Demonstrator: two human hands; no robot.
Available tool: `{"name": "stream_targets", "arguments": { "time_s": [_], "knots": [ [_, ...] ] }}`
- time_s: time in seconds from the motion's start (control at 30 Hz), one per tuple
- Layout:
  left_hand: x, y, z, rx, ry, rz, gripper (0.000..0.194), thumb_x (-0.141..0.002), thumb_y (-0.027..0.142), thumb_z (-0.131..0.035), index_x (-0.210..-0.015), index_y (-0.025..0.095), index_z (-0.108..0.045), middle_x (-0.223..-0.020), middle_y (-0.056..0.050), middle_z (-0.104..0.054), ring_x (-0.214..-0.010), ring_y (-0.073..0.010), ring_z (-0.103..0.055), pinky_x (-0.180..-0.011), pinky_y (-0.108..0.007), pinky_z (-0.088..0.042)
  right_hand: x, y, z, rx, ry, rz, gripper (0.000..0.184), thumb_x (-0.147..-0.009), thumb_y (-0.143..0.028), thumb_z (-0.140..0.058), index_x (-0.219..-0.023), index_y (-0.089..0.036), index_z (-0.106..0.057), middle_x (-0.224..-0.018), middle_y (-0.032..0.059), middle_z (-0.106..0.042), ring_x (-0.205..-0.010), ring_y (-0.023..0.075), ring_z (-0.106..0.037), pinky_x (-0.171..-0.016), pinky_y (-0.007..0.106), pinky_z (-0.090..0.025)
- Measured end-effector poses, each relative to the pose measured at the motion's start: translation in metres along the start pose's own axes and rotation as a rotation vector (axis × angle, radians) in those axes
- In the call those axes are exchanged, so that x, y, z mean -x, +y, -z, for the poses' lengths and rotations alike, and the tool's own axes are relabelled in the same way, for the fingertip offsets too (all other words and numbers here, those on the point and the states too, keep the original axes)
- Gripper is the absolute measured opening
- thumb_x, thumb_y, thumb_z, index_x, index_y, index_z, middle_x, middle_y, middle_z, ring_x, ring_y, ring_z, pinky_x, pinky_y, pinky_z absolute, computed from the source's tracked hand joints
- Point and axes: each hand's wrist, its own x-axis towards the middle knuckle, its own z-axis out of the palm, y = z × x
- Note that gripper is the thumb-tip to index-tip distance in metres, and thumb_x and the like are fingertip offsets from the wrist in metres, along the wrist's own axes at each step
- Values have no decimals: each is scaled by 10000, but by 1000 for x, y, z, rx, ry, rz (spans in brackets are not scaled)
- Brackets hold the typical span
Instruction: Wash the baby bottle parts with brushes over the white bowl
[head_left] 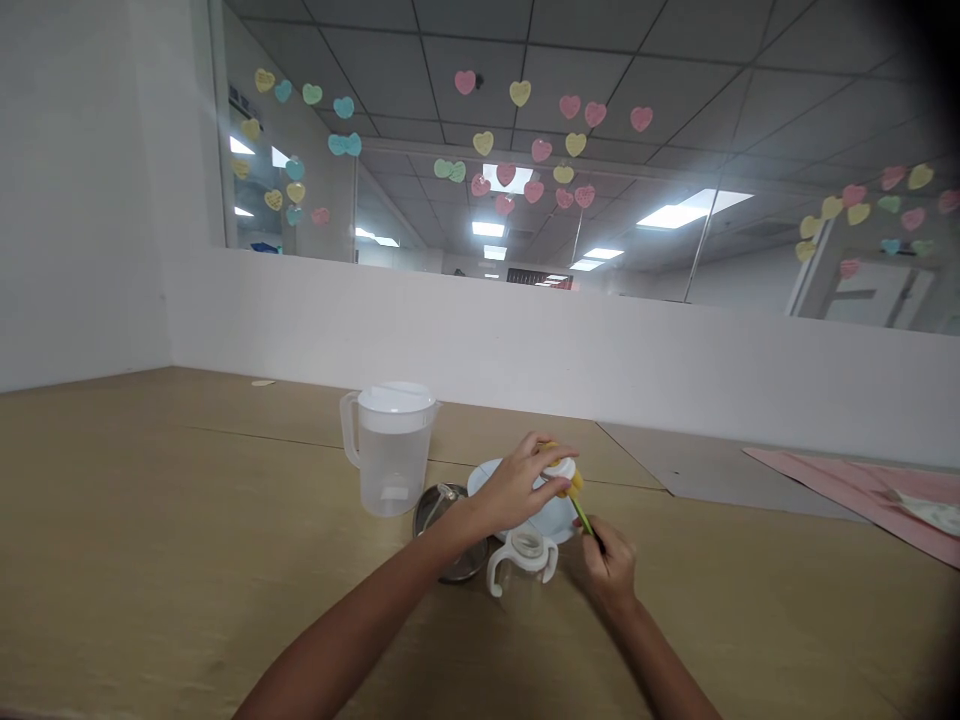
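My left hand (517,487) is closed around a small white bottle cap (561,468), held up above a pale blue plate (556,520). In my right hand (611,562) is the green handle of a brush (582,515). Its yellow head touches the cap and is partly hidden behind it and my fingers. Just below, a clear baby bottle with white side handles (527,550) stands uncapped on the table. A metal bowl (472,575) lies partly under my left forearm, with a pale, thin tube-like piece (444,495) at its rim.
A lidded translucent pitcher (394,460) stands behind the bowl, its handle to the left. At the far right a pink cloth or sheet (817,485) lies on the wooden table (187,540), beside a grey sheet (697,470). A white wall (510,340) with windows closes off the back.
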Motion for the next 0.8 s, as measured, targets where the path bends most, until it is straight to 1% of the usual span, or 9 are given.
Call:
{"name": "stream_targets", "arguments": {
  "time_s": [0.13, 0.2, 0.33, 0.47, 0.53, 0.63, 0.67, 0.7, 0.8],
  "knots": [
    [-2, 6, 10, 78, -55, 4, 377, -841, 330, -442, -1203, 228, -464, -1122, -68, -493, -1048, -156, -483, -922, -278, -375, -2, -2, 1, 29, -1, 28, 205, -734, -122, -374, -688, -148, -572, -567, 29, -583, -491, 128, -526, -489, 226, -415],
    [-4, 8, 15, 85, -48, 24, 407, -831, 339, -463, -1223, 232, -444, -1125, -63, -513, -1045, -163, -482, -923, -290, -371, -3, -3, 2, 35, 0, 40, 204, -730, -115, -373, -695, -151, -571, -581, 32, -588, -503, 129, -529, -495, 229, -416],
    [-6, 7, 20, 80, 26, 64, 432, -816, 326, -492, -1228, 208, -438, -1144, -66, -516, -1033, -164, -486, -911, -287, -376, -5, -3, 2, 65, -4, 61, 199, -720, -112, -378, -717, -142, -575, -550, 22, -558, -484, 127, -503, -481, 233, -401],
    [-8, 3, 18, 98, 87, 65, 363, -815, 330, -493, -1146, 183, -514, -1100, -70, -532, -1006, -161, -503, -880, -272, -397, -6, -3, 2, 98, -22, 74, 193, -729, -123, -383, -713, -133, -576, -528, 16, -537, -455, 119, -472, -464, 231, -379],
    [-9, 2, 19, 120, 145, 76, 332, -822, 331, -480, -1110, 174, -536, -1088, -75, -535, -998, -161, -509, -865, -270, -407, -6, -2, 1, 110, -18, 65, 194, -733, -136, -384, -706, -137, -575, -529, 16, -539, -451, 116, -467, -457, 226, -373],
    [-11, 0, 25, 121, 238, 99, 324, -832, 319, -463, -1114, 174, -526, -1109, -78, -527, -1022, -163, -495, -876, -276, -401, -5, -2, 1, 116, 6, 35, 193, -726, -143, -384, -707, -139, -576, -518, 11, -528, -454, 116, -464, -459, 222, -371],
    [-11, 0, 27, 116, 231, 101, 324, -827, 315, -470, -1116, 178, -523, -1119, -78, -523, -1032, -166, -490, -879, -278, -400, -5, -2, 0, 113, 12, 25, 194, -722, -140, -383, -713, -138, -577, -518, 10, -526, -456, 116, -465, -462, 221, -371],
    [-10, 0, 28, 118, 198, 105, 322, -820, 312, -481, -1111, 181, -523, -1122, -77, -522, -1033, -168, -491, -873, -279, -405, -5, -2, 0, 111, 15, 17, 195, -719, -136, -382, -713, -138, -576, -511, 6, -518, -451, 113, -459, -461, 220, -368],
    [-8, -1, 29, 157, 52, 132, 317, -794, 304, -515, -1087, 181, -522, -1095, -72, -541, -978, -170, -525, -835, -290, -436, -5, -3, 1, 115, 7, 15, 191, -718, -135, -379, -685, -146, -567, -481, -11, -487, -424, 104, -429, -446, 214, -351]
  ]
}}
